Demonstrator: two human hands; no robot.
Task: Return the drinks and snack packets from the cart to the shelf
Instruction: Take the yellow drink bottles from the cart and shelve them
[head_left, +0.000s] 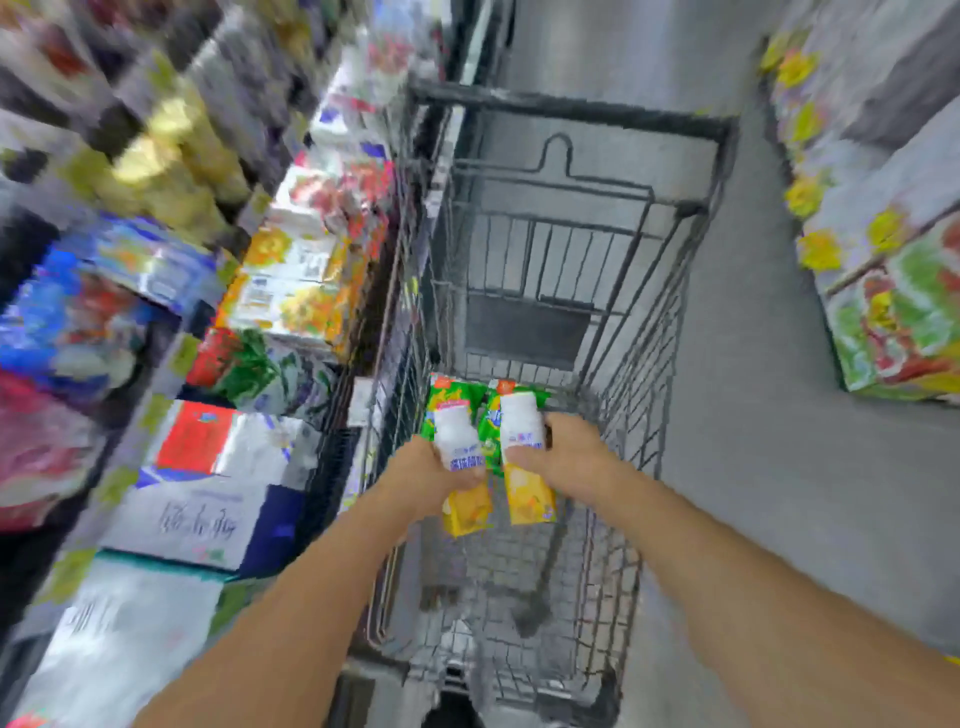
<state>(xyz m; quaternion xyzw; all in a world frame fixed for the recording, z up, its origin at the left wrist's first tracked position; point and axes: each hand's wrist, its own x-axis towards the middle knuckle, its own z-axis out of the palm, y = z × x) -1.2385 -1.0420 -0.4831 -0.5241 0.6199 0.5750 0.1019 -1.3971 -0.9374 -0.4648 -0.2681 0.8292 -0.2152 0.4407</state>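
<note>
A grey wire shopping cart (566, 119) stands on the grey shop floor (769, 415), beside a blurry shelf of coloured boxes (291, 280). Over the cart, the left hand (426, 475) grips a small white bottle (453, 439) and a green-and-yellow packet (465, 512). The right hand (569, 457) grips another white bottle (521, 421) and packet (530, 499).

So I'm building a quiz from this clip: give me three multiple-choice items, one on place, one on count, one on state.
1. Where are the shelves nearest the left hand? A left of the cart B behind the person C inside the cart
2. How many white bottles are held? A one B two C four
3. The right hand is A empty B gripping items C on the handle

A: stocked shelves flank the cart's left side.
B: the left bottle and right bottle, one per hand.
B: it holds a bottle and a packet.
</note>
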